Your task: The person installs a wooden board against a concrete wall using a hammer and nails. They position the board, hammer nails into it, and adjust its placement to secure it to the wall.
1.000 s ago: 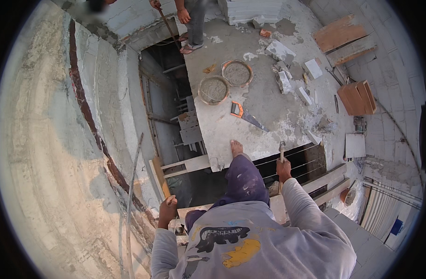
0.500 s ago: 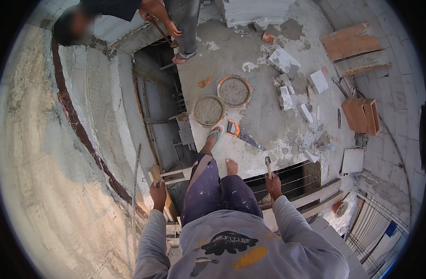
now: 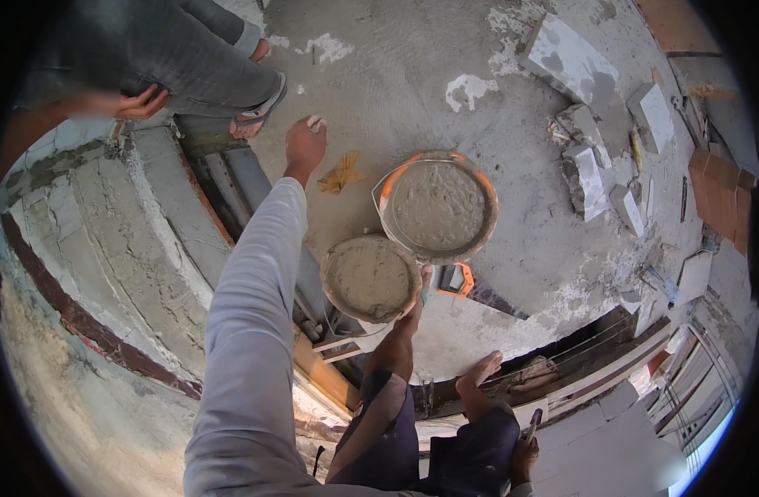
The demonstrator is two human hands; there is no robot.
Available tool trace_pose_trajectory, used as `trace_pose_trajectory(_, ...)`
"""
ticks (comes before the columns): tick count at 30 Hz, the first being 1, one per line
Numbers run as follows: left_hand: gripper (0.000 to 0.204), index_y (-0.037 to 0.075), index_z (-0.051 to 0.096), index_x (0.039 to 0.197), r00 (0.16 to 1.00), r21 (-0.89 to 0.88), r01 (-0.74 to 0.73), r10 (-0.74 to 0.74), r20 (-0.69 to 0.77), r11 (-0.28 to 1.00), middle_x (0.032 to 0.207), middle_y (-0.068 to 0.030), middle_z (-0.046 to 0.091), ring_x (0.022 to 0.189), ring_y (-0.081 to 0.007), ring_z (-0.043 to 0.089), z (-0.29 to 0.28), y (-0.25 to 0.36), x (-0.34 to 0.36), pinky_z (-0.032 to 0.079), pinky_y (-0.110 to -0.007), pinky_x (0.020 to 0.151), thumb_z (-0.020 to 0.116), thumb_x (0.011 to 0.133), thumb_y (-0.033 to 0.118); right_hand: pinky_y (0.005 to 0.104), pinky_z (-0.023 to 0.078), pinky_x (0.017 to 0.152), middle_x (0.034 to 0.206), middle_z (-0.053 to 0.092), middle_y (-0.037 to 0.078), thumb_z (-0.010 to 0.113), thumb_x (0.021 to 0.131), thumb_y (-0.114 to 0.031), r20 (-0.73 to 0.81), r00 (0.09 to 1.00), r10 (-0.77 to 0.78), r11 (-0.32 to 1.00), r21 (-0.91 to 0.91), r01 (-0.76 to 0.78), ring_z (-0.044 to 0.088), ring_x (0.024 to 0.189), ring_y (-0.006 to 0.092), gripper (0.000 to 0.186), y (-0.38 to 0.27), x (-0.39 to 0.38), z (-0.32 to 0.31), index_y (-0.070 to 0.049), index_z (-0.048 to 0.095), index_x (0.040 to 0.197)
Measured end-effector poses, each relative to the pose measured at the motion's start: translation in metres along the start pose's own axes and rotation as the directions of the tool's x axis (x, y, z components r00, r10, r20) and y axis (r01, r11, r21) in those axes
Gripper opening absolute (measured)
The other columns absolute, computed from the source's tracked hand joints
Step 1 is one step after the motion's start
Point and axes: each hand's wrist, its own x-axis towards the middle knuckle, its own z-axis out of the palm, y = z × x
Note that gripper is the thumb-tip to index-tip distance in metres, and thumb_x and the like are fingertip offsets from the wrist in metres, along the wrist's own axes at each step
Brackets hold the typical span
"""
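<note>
My left arm stretches far forward, and its hand [image 3: 305, 147] is closed above the grey floor near the co-worker's foot. A small pale bit shows between the fingers; its kind is unclear. Low at the right, beside my knee, my right hand [image 3: 524, 455] grips a hammer [image 3: 534, 422] by its handle, the head upward. Two round buckets of wet grey mortar stand ahead of my feet: an orange-rimmed bucket [image 3: 489, 186] and a nearer bucket [image 3: 328, 286]. A handsaw [image 3: 455, 280] with an orange-and-black handle lies next to them.
A co-worker's legs [image 3: 205, 74] and hand are at the upper left. Broken white blocks [image 3: 582, 62] lie at the right. Openings in the floor run beside the left wall and by my right foot, with wooden boards [image 3: 595, 364] alongside. A crumpled brown scrap [image 3: 342, 172] lies near my left hand.
My left hand has gone from beside the wooden frame to far forward, past the buckets. My right hand, still on the hammer, is now beside my knee. The view has shifted closer to the buckets.
</note>
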Motion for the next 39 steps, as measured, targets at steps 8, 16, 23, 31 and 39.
trace_pose_trajectory(8, 0.055, -0.002, 0.053, 0.142, 0.999, 0.293, -0.007, 0.018, -0.035, 0.956, 0.141, -0.0292, 0.056, 0.131, -0.0434, 0.053, 0.067, -0.061, 0.173, 0.041, -0.047, 0.112, 0.054, 0.099, 0.032, 0.0448, 0.012, 0.113, 0.147, 0.023, 0.019, 0.034, 0.102, -0.053, -0.051, 0.987, 0.155, 0.86, 0.499, -0.11, 0.018, 0.136, 0.031, 0.068, -0.119, 0.152, 0.264, -0.001, 0.029, 0.145)
trace_pose_trajectory(16, 0.06, -0.004, 0.051, 0.145, 0.997, 0.415, 0.081, -0.075, -0.029, 0.906, 0.144, -0.0281, 0.055, 0.134, -0.0436, 0.053, 0.106, -0.078, 0.219, 0.041, -0.046, 0.113, 0.055, 0.096, 0.031, 0.0495, 0.006, 0.126, 0.167, 0.009, 0.023, 0.056, 0.1, -0.039, -0.143, 0.965, 0.218, 0.761, 0.644, -0.077, 0.007, 0.156, 0.0345, 0.079, -0.103, 0.209, 0.364, 0.0, 0.021, 0.16)
trace_pose_trajectory(23, 0.026, 0.014, 0.081, 0.107, 0.995, 0.569, -0.046, 0.088, -0.047, 0.821, 0.105, -0.0194, 0.076, 0.099, -0.0363, 0.074, 0.088, -0.056, 0.215, 0.056, -0.045, 0.09, 0.068, 0.089, 0.027, 0.0477, 0.035, 0.103, 0.132, 0.047, 0.021, 0.061, 0.1, -0.032, 0.003, 0.963, 0.268, 0.846, 0.478, -0.237, 0.046, 0.124, 0.0365, 0.04, -0.078, 0.13, 0.269, -0.006, 0.052, 0.129)
trace_pose_trajectory(31, 0.02, 0.0, 0.073, 0.108, 0.969, -0.098, 0.004, 0.02, 0.246, 0.995, 0.08, 0.0023, 0.063, 0.068, -0.0088, 0.054, -0.018, 0.008, 0.082, 0.044, -0.029, 0.063, 0.064, 0.093, 0.011, 0.0481, 0.055, 0.082, 0.102, 0.072, 0.021, 0.062, 0.096, -0.027, 0.081, 0.929, 0.362, 0.874, 0.318, -0.368, 0.07, 0.095, 0.0412, 0.024, 0.029, -0.105, 0.076, -0.007, 0.069, 0.108)
trace_pose_trajectory(39, 0.034, -0.003, 0.068, 0.121, 0.802, -0.159, 0.05, 0.055, 0.595, 0.986, 0.083, 0.0018, 0.059, 0.071, -0.0088, 0.055, -0.151, 0.172, -0.153, 0.044, -0.025, 0.065, 0.055, 0.09, 0.004, 0.0501, 0.055, 0.08, 0.091, 0.071, 0.025, 0.062, 0.089, -0.024, 0.06, 0.843, 0.535, 0.631, 0.636, -0.445, 0.07, 0.087, 0.0432, 0.028, 0.045, -0.224, 0.025, -0.006, 0.068, 0.109)
